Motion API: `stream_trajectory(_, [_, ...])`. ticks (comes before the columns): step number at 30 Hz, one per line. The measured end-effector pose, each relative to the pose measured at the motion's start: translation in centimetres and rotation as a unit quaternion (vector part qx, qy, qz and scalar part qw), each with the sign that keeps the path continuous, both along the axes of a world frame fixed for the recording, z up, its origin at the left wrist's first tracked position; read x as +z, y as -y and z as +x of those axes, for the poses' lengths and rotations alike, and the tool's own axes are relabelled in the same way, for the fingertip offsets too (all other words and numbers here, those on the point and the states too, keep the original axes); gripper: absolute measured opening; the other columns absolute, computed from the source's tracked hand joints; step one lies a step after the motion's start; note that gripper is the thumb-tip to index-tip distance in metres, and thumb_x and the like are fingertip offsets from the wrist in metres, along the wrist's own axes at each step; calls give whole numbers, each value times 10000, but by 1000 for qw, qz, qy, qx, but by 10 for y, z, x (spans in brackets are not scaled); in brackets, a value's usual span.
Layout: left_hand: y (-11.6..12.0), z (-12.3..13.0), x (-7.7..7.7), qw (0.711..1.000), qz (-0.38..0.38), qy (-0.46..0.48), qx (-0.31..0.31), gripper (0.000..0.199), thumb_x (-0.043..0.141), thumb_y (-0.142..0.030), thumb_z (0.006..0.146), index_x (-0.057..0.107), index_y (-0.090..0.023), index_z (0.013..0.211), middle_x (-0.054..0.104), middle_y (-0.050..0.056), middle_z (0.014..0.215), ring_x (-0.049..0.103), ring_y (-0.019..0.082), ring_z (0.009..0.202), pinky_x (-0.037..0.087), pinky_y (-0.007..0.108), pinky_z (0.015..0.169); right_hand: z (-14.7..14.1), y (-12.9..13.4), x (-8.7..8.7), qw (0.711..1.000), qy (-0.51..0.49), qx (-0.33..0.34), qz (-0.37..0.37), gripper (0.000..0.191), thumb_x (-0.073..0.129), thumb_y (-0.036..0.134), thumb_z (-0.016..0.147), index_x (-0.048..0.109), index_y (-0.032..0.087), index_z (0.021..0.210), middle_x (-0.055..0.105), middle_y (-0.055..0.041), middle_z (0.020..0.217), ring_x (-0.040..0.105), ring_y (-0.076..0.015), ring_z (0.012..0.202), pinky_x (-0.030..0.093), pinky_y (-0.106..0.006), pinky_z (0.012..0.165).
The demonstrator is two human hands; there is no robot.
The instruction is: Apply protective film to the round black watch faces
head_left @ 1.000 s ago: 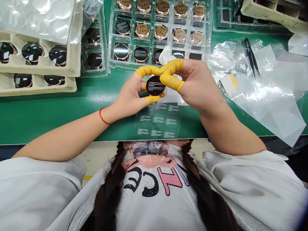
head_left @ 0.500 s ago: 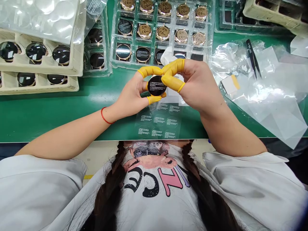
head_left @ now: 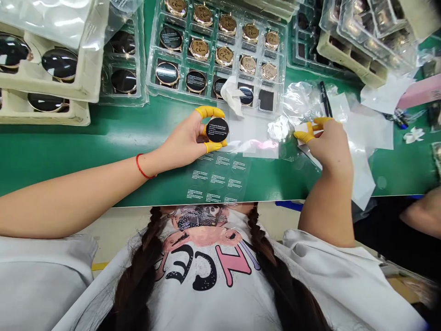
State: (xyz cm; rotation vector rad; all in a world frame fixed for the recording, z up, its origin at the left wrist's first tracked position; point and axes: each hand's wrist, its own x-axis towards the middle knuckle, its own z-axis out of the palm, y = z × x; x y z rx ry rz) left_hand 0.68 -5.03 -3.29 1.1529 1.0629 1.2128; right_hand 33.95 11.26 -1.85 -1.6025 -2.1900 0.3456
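My left hand (head_left: pixel 193 138), with yellow finger covers, grips a round watch (head_left: pixel 217 130) by its rim, its dark face with white print turned up. Under and in front of it lies a clear sheet of printed round films (head_left: pixel 218 177). Out to the right, my right hand (head_left: pixel 327 142) has its covered fingertips closed on a small white block (head_left: pixel 303 130), beside crumpled clear film. Behind the watch, a clear tray (head_left: pixel 149 76) holds several watches, some with printed dark faces, others with gold backs up. A crumpled white tissue (head_left: pixel 233 95) rests on the tray's front edge.
Cream trays (head_left: pixel 81 108) of dark watches are stacked at the left. Black tweezers (head_left: pixel 325 99) lie on loose plastic behind my right hand. More stacked trays (head_left: pixel 351 59) stand at the back right. Another person's arm (head_left: pixel 423 214) shows at the right edge.
My right hand has left the watch and moved right to the small white block. My left hand still holds the watch. The view has shifted to the right.
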Motion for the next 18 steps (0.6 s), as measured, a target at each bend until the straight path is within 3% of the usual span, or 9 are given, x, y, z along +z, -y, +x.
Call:
stream_trajectory(3, [0,0,0,1000,3,-1,-1,539,742,-118,691,472,-245,1140,596,-22,864,691,192,875,575,334,736,-1,1,-11,986,41,-160,-19,419,883,239,523,553,249,782,620,-77,798,552,-229,711,402,-421,671])
stream_trajectory(6, [1,-1,1,1000,5,-15,3,557,754,-117,682,466,-239,1143,611,-17,861,689,181,849,577,332,743,-16,13,2,989,17,-145,0,341,820,313,638,497,266,741,601,-61,743,568,-256,750,412,-436,718])
stream_trajectory(9, [2,-1,3,1000,2,-22,1,557,757,-126,687,458,-232,1145,618,-19,839,689,169,819,577,326,737,-48,37,21,995,-41,-47,81,161,628,356,829,541,231,883,638,-101,914,608,-258,853,458,-445,753])
stream_trajectory(12, [2,0,3,1000,-1,-21,0,545,746,-143,707,446,-226,1154,625,-20,826,694,163,807,576,314,720,-96,70,31,978,-141,121,96,201,517,388,919,565,240,1047,634,-75,1014,623,-217,896,502,-412,767])
stream_trajectory(15, [2,0,1,1000,4,-17,1,545,741,-151,709,443,-239,1156,634,-29,818,695,155,785,568,285,683,-139,95,24,952,-146,256,79,211,497,427,939,591,288,1066,624,-40,938,611,-215,882,519,-409,770])
stream_trajectory(18, [1,1,-1,1000,12,-14,0,545,748,-153,698,456,-243,1149,636,-34,807,685,152,761,553,271,657,-160,101,9,942,-117,301,87,239,437,417,964,585,287,1099,606,-62,943,590,-242,930,521,-447,807])
